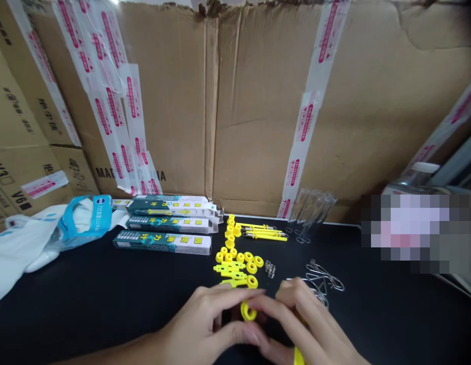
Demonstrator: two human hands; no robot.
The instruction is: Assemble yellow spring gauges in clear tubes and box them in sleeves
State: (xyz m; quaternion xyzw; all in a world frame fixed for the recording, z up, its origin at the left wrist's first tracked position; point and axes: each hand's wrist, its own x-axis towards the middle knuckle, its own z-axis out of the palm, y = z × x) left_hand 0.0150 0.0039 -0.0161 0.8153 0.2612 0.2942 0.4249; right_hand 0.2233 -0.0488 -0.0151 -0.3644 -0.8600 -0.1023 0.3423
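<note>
**Two hands together on a yellow ring**

Left hand (197, 317) and right hand (299, 322) meet low over the black tabletop (106, 309), fingers closed from both sides on a glossy yellow plastic ring (248, 312). A yellow plastic bar (298, 356) juts below the right hand. Just ahead lie loose moulded yellow rings (250, 267) and flat yellow brackets (229, 268). Bent wire loops (322, 279) sit near the right hand; printed cardboard boxes (162, 242) lie farther left.

"V3", "V6" on cardboard carton (18, 167)
</note>
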